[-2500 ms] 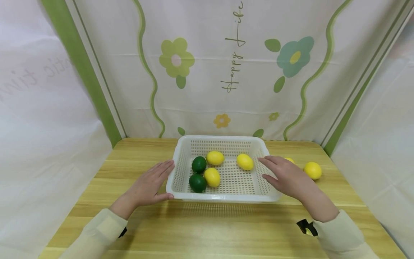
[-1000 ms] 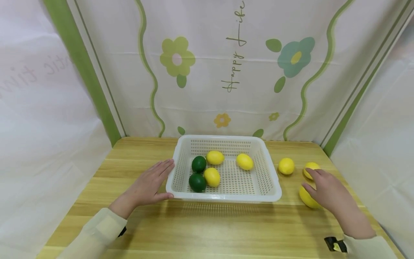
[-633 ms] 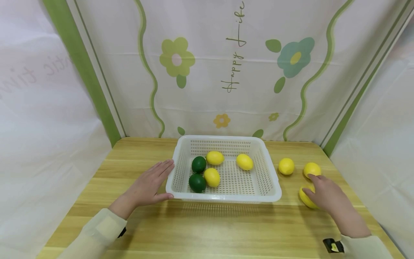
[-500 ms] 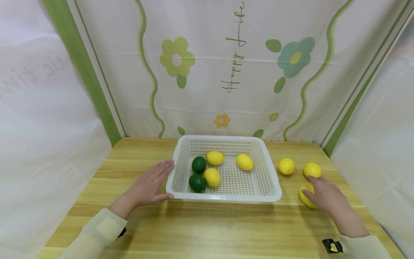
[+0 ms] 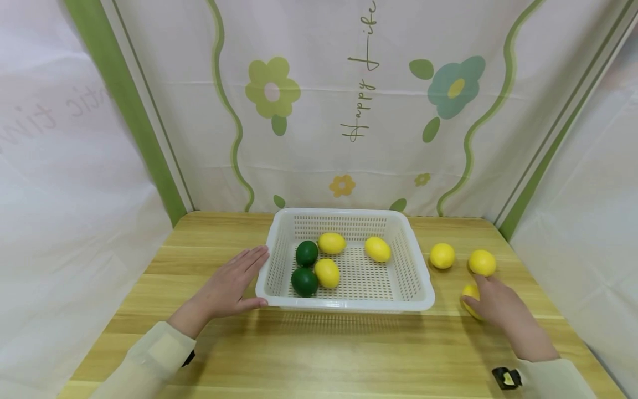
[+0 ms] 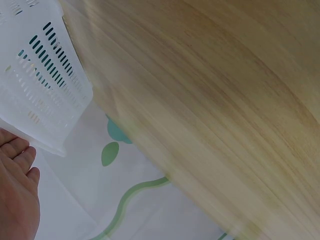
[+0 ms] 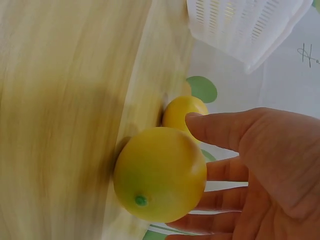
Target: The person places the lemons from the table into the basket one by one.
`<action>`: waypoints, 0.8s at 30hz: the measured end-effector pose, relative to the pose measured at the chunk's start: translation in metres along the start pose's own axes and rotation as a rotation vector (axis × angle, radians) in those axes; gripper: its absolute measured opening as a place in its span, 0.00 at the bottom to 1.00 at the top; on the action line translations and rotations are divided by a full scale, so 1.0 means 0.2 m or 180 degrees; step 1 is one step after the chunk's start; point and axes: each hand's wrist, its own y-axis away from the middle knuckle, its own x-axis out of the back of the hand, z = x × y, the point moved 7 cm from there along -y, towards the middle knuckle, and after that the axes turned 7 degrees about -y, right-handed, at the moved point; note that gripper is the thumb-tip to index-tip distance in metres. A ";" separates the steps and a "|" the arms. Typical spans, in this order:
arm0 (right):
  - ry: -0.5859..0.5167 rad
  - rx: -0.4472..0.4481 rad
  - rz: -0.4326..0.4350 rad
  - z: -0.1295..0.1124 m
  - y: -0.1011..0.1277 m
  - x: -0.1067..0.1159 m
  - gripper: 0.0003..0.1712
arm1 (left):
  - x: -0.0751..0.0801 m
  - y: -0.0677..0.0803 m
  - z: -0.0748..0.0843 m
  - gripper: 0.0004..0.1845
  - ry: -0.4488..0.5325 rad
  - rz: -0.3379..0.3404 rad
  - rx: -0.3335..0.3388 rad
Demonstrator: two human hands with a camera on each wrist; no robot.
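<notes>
My left hand [image 5: 226,285] rests against the left rim of a white perforated plastic basket [image 5: 349,304], its fingers straight along the outside. The left wrist view shows the fingertips [image 6: 20,150] at the basket's rim. Inside the basket are two dark green oval fruits [image 5: 304,282] and three lemons [image 5: 331,243]. To the right, my right hand [image 5: 500,305] is over the nearest lemon [image 5: 471,302], partly hiding it. In the right wrist view, that lemon [image 7: 160,175] lies between the extended thumb and the fingers behind it; no firm grip shows.
Two more lemons lie on the wooden table [image 5: 339,360] right of the basket: one lemon [image 5: 442,256] close to it, another lemon [image 5: 482,262] just beyond my right fingertips. A patterned white curtain [image 5: 319,155] stands along the back edge and cloth hangs at both sides.
My right hand has moved from the basket's right side to the nearest lemon outside, then edged left over it. My left hand and the basket stay put.
</notes>
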 end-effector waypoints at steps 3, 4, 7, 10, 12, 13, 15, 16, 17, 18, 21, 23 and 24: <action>-0.0049 -0.0058 -0.0047 0.01 0.00 -0.02 0.42 | 0.00 0.00 0.00 0.52 -0.0001 0.0009 -0.0004; -0.0064 -0.0070 -0.0060 0.01 -0.01 -0.02 0.42 | 0.00 0.00 0.00 0.52 -0.0002 0.0013 -0.0006; -0.0094 -0.0089 -0.0081 0.02 -0.01 -0.04 0.43 | 0.00 0.00 0.00 0.52 -0.0009 0.0024 -0.0013; -0.0109 -0.0106 -0.0101 0.02 -0.01 -0.05 0.43 | 0.00 0.00 0.00 0.52 -0.0009 0.0032 -0.0018; -0.0121 -0.0127 -0.0127 0.03 -0.01 -0.06 0.43 | 0.00 0.00 0.00 0.52 -0.0006 0.0037 -0.0019; -0.0130 -0.0142 -0.0145 0.03 -0.01 -0.06 0.43 | 0.00 0.00 0.00 0.52 -0.0005 0.0039 -0.0020; -0.0132 -0.0172 -0.0184 0.03 -0.01 -0.07 0.43 | 0.00 0.00 0.00 0.52 -0.0003 0.0041 -0.0019; -0.0141 -0.0185 -0.0206 0.04 -0.01 -0.07 0.43 | 0.00 0.01 0.00 0.52 -0.0003 0.0042 -0.0018; -0.0136 -0.0200 -0.0228 0.04 -0.02 -0.07 0.43 | 0.00 0.01 0.00 0.52 -0.0002 0.0043 -0.0016; -0.0136 -0.0208 -0.0245 0.04 -0.02 -0.08 0.43 | 0.00 0.01 0.00 0.52 -0.0003 0.0043 -0.0015; -0.0130 -0.0237 -0.0296 0.05 -0.02 -0.09 0.44 | 0.00 0.01 0.00 0.52 -0.0004 0.0044 -0.0010; -0.0126 -0.0254 -0.0327 0.05 -0.02 -0.09 0.44 | 0.00 0.01 0.00 0.52 -0.0006 0.0045 -0.0008; -0.0124 -0.0257 -0.0334 0.05 -0.02 -0.09 0.44 | 0.00 0.00 0.00 0.52 -0.0008 0.0046 -0.0008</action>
